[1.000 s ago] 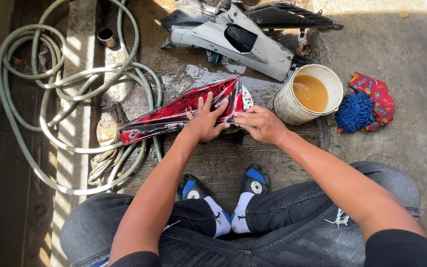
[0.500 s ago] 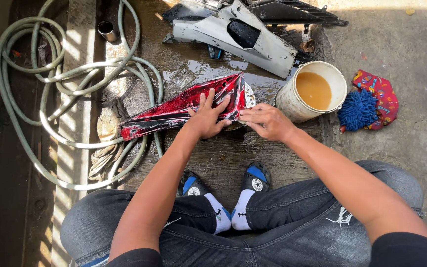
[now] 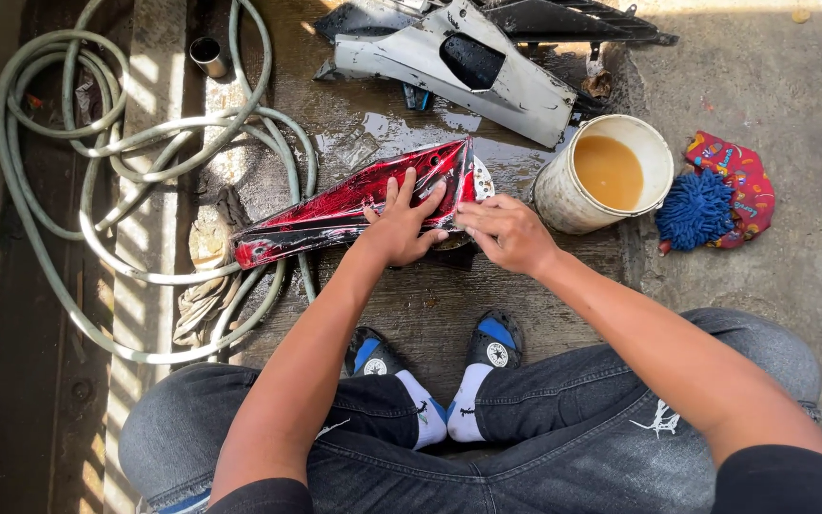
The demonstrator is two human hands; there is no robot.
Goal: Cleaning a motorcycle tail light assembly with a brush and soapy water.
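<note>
Head view: your left hand point(image 3: 400, 228) lies flat with fingers spread on the red motorcycle fairing panel point(image 3: 349, 207), which rests on the wet concrete floor point(image 3: 430, 305). Your right hand point(image 3: 506, 233) pinches the panel's right end. Right of it stands a white bucket point(image 3: 563, 200) of brown water; left lies a coiled hose point(image 3: 97, 171).

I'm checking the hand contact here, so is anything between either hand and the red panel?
Nothing visible. The left hand lies flat on the red panel, fingers spread. The right hand touches the panel's right end, beside the bucket, with no cloth or tool seen under either.
</note>
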